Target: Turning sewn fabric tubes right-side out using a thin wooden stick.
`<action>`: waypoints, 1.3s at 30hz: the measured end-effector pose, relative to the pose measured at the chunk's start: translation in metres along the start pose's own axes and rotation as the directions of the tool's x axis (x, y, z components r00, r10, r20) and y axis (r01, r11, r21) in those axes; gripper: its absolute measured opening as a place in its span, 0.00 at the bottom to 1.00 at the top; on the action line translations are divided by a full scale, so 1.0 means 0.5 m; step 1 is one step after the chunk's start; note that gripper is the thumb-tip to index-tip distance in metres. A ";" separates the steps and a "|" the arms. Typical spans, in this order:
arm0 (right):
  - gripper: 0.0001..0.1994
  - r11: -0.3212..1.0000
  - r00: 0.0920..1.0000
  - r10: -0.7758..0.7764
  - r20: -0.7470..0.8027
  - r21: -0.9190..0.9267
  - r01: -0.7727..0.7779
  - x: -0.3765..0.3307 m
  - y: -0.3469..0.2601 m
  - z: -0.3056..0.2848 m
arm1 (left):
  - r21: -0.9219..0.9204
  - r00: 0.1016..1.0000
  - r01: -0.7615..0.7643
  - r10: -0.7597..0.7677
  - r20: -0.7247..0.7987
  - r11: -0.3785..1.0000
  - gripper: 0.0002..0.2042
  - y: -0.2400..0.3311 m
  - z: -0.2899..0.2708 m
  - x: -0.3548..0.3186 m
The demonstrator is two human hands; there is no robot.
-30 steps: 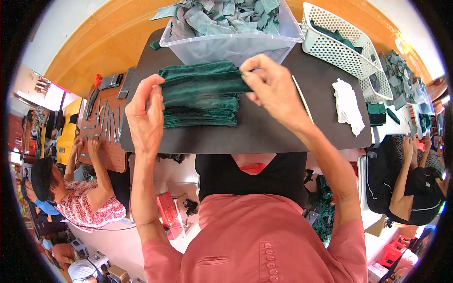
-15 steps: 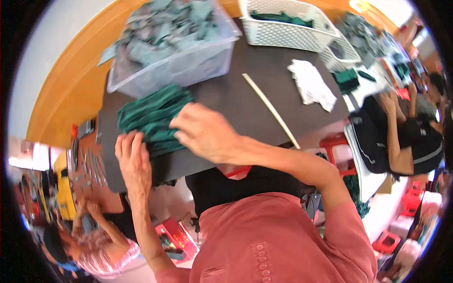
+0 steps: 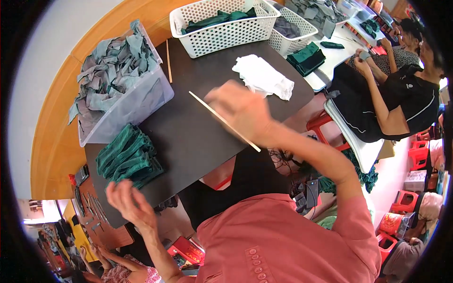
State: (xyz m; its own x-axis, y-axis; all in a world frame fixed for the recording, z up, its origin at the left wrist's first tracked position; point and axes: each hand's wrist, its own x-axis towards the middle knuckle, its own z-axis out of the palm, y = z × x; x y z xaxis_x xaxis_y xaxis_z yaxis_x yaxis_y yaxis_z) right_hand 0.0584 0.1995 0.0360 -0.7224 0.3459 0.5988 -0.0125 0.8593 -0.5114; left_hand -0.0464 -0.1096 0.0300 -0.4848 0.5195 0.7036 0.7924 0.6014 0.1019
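Observation:
A stack of folded dark green velvety fabric pieces point(image 3: 125, 153) lies at the left side of the dark table. At its near edge my left hand point(image 3: 134, 205) is raised with fingers apart and nothing in it. My right hand point(image 3: 243, 113) is over the middle of the table, its fingers smeared by motion. Along that hand's lower left side runs a thin pale stick point(image 3: 207, 106). Whether the fingers touch the stick I cannot tell. Beyond the hand lies a crumpled white cloth point(image 3: 264, 78).
A translucent bin point(image 3: 134, 106) heaped with grey-green scraps stands at the back left, beside a second thin stick point(image 3: 169, 61). White perforated baskets point(image 3: 231, 38) holding fabric line the far edge. Folded green fabric point(image 3: 306, 59) is on a white table, where people work. Red stools point(image 3: 318, 121) stand right.
The view has swung to the right. Both hands have come off the green fabric stack: my right hand has moved right, towards the stick, and my left has drawn back towards me.

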 end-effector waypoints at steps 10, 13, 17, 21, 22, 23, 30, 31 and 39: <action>0.07 0.970 0.992 0.099 0.080 -0.230 -0.078 0.000 0.277 -0.075 | -0.652 0.917 0.024 0.244 0.317 0.757 0.18 0.340 0.206 0.234; 0.05 0.984 0.996 0.070 0.049 -0.167 -0.061 -0.001 0.271 -0.071 | -0.583 0.922 -0.122 0.310 0.234 0.804 0.16 0.382 0.333 0.279; 0.06 0.988 0.996 0.075 0.038 -0.140 -0.069 -0.006 0.278 -0.081 | -0.433 0.894 -0.286 0.400 0.199 0.855 0.13 0.402 0.450 0.287; 0.13 0.987 0.987 0.111 0.116 -0.132 -0.095 -0.009 0.260 -0.104 | -0.591 0.847 -0.347 0.514 0.136 0.728 0.08 0.409 0.485 0.294; 0.17 0.981 0.982 0.115 0.152 -0.172 -0.089 -0.010 0.256 -0.108 | -0.624 0.844 -0.342 0.522 0.125 0.703 0.06 0.410 0.487 0.293; 0.22 0.978 0.968 0.135 0.213 -0.188 -0.095 -0.007 0.253 -0.111 | -0.636 0.842 -0.322 0.519 0.145 0.701 0.04 0.407 0.487 0.290; 0.12 0.972 0.964 0.093 0.249 -0.233 -0.033 0.011 0.275 -0.087 | -0.578 0.883 -0.244 0.426 0.200 0.778 0.09 0.386 0.429 0.282; 0.10 0.981 0.983 0.026 0.184 -0.195 0.011 0.010 0.281 -0.081 | -0.597 0.908 -0.277 0.408 0.093 0.753 0.06 0.380 0.412 0.283; 0.13 0.919 0.993 0.008 0.119 -0.393 0.039 0.005 0.186 -0.098 | -0.741 0.892 0.010 0.330 0.311 0.671 0.08 0.299 0.190 0.194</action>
State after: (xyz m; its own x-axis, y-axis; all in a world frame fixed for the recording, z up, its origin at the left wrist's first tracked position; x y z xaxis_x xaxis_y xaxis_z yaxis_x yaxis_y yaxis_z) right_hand 0.0893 0.2990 0.0201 -0.7994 0.3059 0.5171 0.2317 0.9511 -0.2044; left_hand -0.0102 0.0881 0.0466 -0.2860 0.8500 0.4425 0.8015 -0.0409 0.5966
